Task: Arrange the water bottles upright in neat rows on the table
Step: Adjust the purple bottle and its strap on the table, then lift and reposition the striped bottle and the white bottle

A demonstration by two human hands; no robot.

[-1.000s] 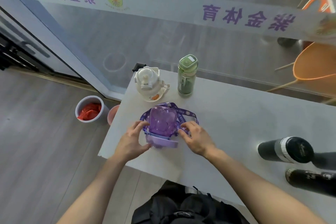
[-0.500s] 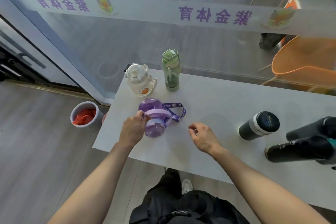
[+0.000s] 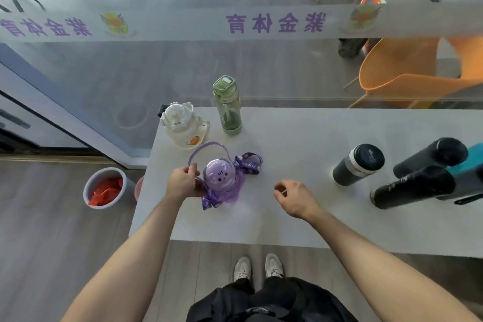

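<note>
Careful, left hand (image 3: 183,181) pinching the purple bottle (image 3: 220,181) at frame centre, right hand (image 3: 294,197) loosely curled, empty: its strap (image 3: 248,163) could snag and topple it.

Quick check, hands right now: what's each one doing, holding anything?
Left hand: closed on the purple bottle, at its handle's base.
Right hand: loosely curled above the table, holding nothing.
</note>
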